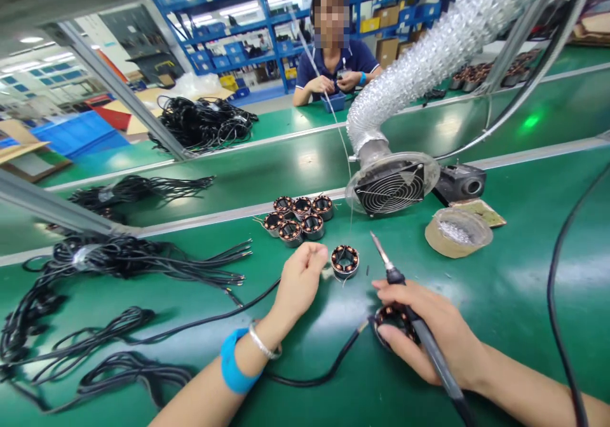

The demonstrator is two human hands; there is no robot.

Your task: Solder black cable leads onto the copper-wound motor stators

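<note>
Stator (345,274) — 6 stators (302,218) behind, fan (393,189) beyond

Txt, nos., signs — none legible anywhere.

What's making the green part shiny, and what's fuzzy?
Head view: pale glare patches on the green surface beyond the fan, probably reflected lights; head view: a green glow at right, far blue shelves softer than the copper-wound ring by the left hand.

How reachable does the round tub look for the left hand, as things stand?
Probably not directly: the soldering iron in the right hand juts forward between the left hand and the round tub, with a copper-wound ring also between.
</note>
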